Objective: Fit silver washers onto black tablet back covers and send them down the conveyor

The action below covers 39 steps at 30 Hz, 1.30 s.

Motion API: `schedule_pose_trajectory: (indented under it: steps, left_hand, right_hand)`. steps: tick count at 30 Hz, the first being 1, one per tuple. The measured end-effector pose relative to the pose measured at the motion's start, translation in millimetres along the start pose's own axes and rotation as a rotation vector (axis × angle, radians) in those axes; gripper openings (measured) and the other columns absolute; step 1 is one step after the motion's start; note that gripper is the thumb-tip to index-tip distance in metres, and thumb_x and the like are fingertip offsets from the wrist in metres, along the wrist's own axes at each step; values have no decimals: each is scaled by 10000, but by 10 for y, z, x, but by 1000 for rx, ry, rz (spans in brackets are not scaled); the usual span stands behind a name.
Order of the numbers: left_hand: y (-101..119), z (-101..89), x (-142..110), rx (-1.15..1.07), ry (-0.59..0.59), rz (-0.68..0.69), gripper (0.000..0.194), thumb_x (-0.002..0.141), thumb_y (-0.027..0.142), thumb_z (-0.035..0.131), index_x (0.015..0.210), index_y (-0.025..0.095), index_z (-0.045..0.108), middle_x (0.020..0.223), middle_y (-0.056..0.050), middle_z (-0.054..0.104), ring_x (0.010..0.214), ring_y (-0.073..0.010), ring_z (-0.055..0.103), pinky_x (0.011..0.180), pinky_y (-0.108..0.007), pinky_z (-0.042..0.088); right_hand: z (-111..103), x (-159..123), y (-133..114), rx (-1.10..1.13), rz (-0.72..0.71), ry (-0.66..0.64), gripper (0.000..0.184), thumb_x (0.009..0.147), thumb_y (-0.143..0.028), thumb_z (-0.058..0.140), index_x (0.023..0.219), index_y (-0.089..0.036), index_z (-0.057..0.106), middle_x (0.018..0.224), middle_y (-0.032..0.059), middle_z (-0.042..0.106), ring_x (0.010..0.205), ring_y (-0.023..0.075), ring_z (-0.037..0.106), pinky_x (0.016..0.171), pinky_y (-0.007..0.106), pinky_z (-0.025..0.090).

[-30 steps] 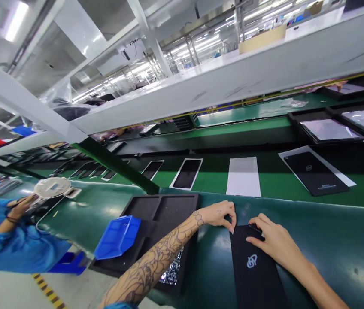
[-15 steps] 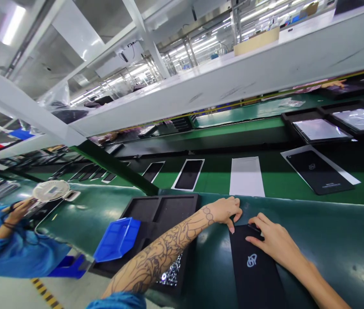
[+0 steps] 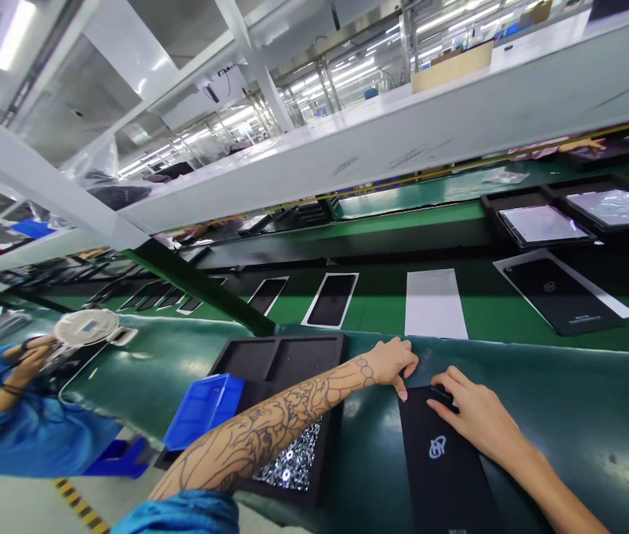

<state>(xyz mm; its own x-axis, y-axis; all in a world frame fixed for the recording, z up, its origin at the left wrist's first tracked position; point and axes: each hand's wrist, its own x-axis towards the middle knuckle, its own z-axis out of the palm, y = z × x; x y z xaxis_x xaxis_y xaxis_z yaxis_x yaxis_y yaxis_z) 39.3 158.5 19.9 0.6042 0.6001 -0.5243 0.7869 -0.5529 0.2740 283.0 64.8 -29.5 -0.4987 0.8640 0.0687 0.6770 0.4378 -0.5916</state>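
A black tablet (image 3: 442,467) with a pale logo lies back side up on the green bench, its near end cut off by the frame. My left hand (image 3: 395,365) is closed at its far left corner, the thumb on the corner and the fingers curled by the far edge. At the far right corner my right hand (image 3: 467,411) pinches a small black piece (image 3: 445,397) between thumb and fingers, against the tablet. What that piece is, I cannot make out. Drawings cover my left forearm, which passes over a black tray (image 3: 330,445) of small shiny metal parts (image 3: 292,456).
A blue bin (image 3: 203,411) sits on the black tray. Beyond the bench, a green belt (image 3: 378,311) carries tablets on white sheets and a white sheet (image 3: 435,304). A white shelf beam (image 3: 375,148) crosses above. At left, a co-worker's hands are near a white fan (image 3: 87,328).
The sheets and tablets on the near belt have shifted slightly right. My left forearm has swung a little, baring more metal parts. Both hands stay at the tablet's far corners.
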Motion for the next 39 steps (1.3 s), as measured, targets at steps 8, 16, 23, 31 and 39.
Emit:
schedule_pose_trajectory:
  steps: [8, 16, 23, 31, 39]
  left_hand:
    - [-27, 373, -273, -280, 157, -359, 552, 793, 573, 944, 965, 205, 571, 1230, -55, 432, 1168, -271, 450, 900, -350, 454]
    - [171, 410, -336, -370, 201, -387, 395, 871, 469, 880, 969, 212, 596, 1245, -61, 449, 1216, -296, 417, 946, -417, 497]
    - [263, 485, -446, -479, 352, -366, 294, 902, 362, 851, 922, 195, 610, 1195, -68, 521, 1192, -295, 471, 1049, -461, 469]
    - [242, 804, -1435, -503, 1107, -384, 140, 1047, 367, 652, 1000, 235, 642, 1108, -64, 684, 1112, -265, 607, 1065, -437, 471]
    - [-206, 1748, -2400, -227, 1102, -840, 415, 1102, 482, 481, 1345, 199, 664, 1451, -178, 600, 1394, -375, 524, 1226, -594, 414]
  right_hand:
    - [64, -20, 45, -13, -15, 30, 210, 1120, -357, 507, 1227, -283, 671, 1148, 28, 695, 731, 170, 720, 692, 319, 506]
    - [-250, 302, -442, 331, -15, 271, 555, 1098, -562, 533, 670, -224, 435, 556, -48, 395, 518, 123, 373, 579, 303, 286]
    - [-22, 785, -735, 1078, -47, 230, 744, 1028, -737, 582, 540, -254, 294, 482, -58, 271, 445, 99, 276, 455, 281, 250]
    - [252, 829, -893, 1214, -53, 232, 777, 994, -714, 657, 521, -259, 241, 448, -69, 216, 395, 77, 218, 423, 278, 162]
    - [480, 793, -776, 1089, -110, 135, 721, 1110, -564, 560, 526, -227, 305, 476, -38, 305, 441, 95, 288, 504, 309, 213]
